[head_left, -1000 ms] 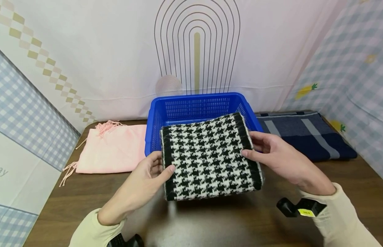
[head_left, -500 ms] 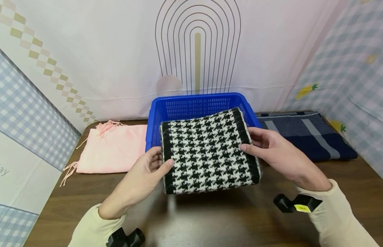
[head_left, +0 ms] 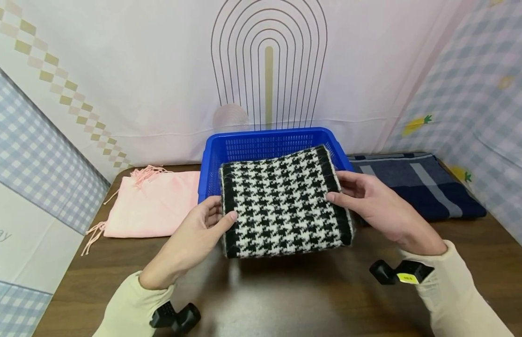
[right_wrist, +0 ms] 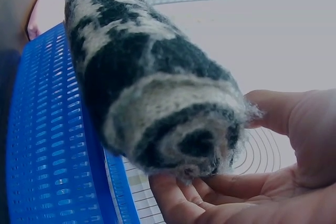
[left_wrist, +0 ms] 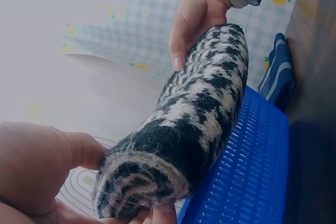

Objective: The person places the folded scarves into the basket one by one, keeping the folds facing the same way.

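Observation:
A folded black-and-white houndstooth scarf is held level above the table, its far edge over the front rim of a blue plastic basket. My left hand grips the scarf's left end, thumb on top and fingers beneath. My right hand grips the right end the same way. The basket wall lies just below the scarf in the left wrist view and likewise in the right wrist view.
A folded pink scarf with tassels lies left of the basket. A folded navy striped scarf lies to its right. Patterned cloth panels wall in the brown table at the back and both sides.
Both hands have carried the houndstooth scarf a little away from me and up, so more of it now hangs over the basket's front rim.

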